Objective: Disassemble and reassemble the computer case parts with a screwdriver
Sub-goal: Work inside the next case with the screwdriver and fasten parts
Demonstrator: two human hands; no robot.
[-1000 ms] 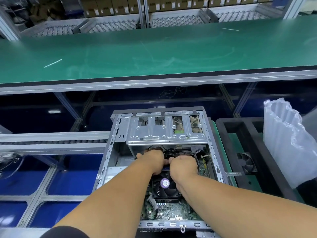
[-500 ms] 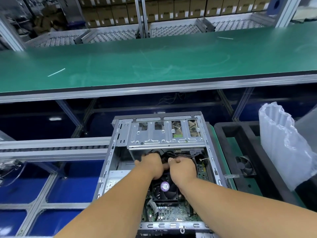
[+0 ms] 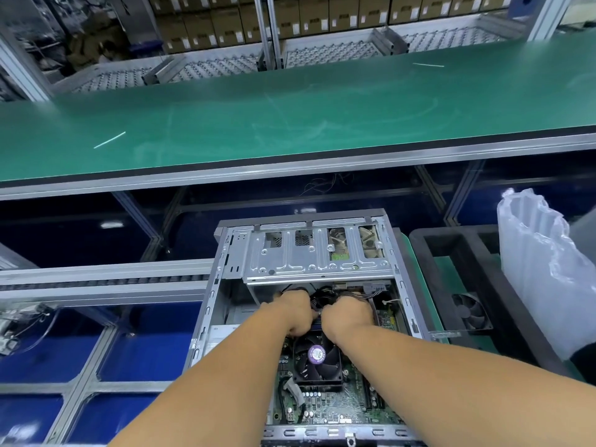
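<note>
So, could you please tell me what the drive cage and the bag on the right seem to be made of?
Drive cage: bare sheet metal, probably steel, dull grey sheen, stamped ribs and cut-outs. Bag: thin translucent plastic film, glossy and crinkled, apparently in air-cushion columns.

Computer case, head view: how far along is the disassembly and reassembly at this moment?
Done: the computer case lies open, its side panel off. In hand: the left hand and right hand work side by side inside, fingers curled among cables just beyond the CPU fan; what they grip is hidden. Left: fan and drive cage remain mounted; no screwdriver shows.
</note>
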